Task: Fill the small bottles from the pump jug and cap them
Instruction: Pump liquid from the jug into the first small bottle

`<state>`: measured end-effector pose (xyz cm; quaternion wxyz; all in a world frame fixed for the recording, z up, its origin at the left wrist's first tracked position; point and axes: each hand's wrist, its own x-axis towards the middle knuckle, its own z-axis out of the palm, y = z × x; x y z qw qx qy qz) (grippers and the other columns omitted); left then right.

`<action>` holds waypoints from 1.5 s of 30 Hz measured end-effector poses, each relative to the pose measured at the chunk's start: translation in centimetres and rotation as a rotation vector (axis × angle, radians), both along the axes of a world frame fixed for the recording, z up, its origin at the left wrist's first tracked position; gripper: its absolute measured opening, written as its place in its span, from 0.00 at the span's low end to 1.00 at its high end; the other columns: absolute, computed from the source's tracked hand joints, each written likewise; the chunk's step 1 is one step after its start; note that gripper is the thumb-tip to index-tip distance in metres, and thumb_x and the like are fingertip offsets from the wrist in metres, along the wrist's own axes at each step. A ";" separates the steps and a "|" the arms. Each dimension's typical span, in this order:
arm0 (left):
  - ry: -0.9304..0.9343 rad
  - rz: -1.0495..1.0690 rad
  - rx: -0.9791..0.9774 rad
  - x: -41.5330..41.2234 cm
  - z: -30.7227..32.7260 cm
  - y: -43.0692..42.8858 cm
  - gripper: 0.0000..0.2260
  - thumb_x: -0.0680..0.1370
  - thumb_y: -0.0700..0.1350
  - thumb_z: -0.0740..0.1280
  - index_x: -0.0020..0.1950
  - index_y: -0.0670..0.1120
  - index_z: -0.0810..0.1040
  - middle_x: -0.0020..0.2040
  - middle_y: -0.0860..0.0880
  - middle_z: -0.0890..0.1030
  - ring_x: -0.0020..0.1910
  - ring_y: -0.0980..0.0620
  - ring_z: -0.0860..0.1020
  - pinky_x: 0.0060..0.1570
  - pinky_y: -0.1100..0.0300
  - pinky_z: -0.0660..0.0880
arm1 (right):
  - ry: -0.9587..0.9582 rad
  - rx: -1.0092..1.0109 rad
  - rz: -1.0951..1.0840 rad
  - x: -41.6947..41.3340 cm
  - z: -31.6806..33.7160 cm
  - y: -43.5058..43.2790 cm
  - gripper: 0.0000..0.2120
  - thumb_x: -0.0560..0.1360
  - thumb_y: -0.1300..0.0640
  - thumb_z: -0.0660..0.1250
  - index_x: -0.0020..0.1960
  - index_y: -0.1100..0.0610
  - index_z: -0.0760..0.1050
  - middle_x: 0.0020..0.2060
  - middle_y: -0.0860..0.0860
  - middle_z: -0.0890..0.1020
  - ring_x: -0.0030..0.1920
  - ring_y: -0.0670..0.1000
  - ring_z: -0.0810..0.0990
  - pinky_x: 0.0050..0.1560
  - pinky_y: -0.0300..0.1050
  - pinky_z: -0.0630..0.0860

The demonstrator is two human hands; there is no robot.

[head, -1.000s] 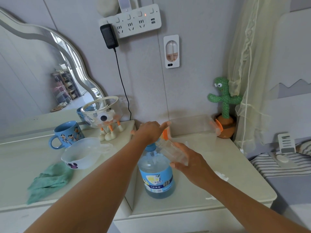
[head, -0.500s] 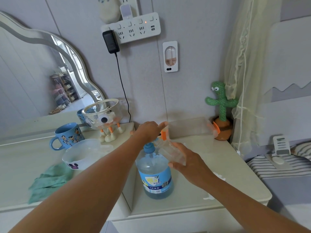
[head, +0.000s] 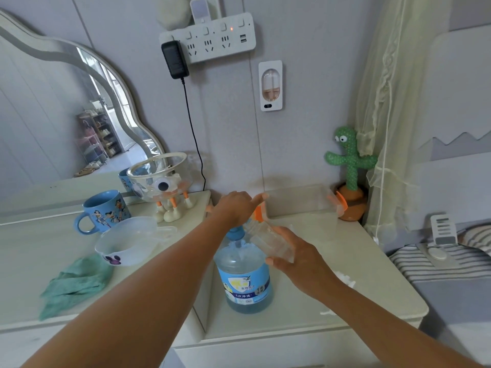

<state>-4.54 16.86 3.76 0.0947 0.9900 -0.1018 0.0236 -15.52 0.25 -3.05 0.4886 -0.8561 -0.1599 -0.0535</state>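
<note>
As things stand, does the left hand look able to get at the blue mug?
Likely yes: the left hand presses on the jug top, gripping nothing, and the mug stands in the open to its left.

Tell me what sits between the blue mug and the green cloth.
A white bowl with a dark mouse-head mark sits there, in front of the blue mug and behind the green cloth; the head view shows it.
</note>
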 end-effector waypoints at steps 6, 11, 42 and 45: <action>0.016 -0.011 -0.028 0.1 1.0 0.1 0.30 0.81 0.65 0.47 0.37 0.41 0.71 0.39 0.43 0.75 0.41 0.48 0.72 0.50 0.51 0.71 | -0.043 0.002 0.027 -0.1 1.0 0.0 0.31 0.73 0.54 0.69 0.70 0.38 0.60 0.49 0.28 0.69 0.48 0.28 0.71 0.42 0.16 0.63; 0.042 0.018 -0.031 0.5 0.5 0.0 0.30 0.80 0.67 0.46 0.46 0.42 0.74 0.44 0.44 0.76 0.44 0.47 0.74 0.49 0.54 0.67 | -0.044 0.039 0.015 0.2 0.4 0.2 0.32 0.73 0.54 0.69 0.71 0.38 0.60 0.50 0.26 0.69 0.49 0.26 0.70 0.44 0.16 0.62; 0.008 0.042 0.023 0.6 -0.7 0.0 0.36 0.78 0.70 0.45 0.47 0.40 0.78 0.49 0.43 0.79 0.54 0.42 0.76 0.61 0.44 0.69 | -0.009 0.025 -0.028 0.7 -1.0 0.4 0.30 0.73 0.52 0.69 0.71 0.40 0.61 0.61 0.44 0.75 0.54 0.42 0.71 0.43 0.22 0.64; -0.007 -0.011 0.048 0.3 -0.2 -0.4 0.33 0.80 0.67 0.46 0.40 0.41 0.74 0.47 0.42 0.77 0.51 0.43 0.74 0.59 0.46 0.68 | -0.008 0.017 -0.012 0.1 -0.5 0.1 0.30 0.73 0.53 0.69 0.71 0.41 0.61 0.58 0.43 0.75 0.53 0.42 0.71 0.42 0.22 0.65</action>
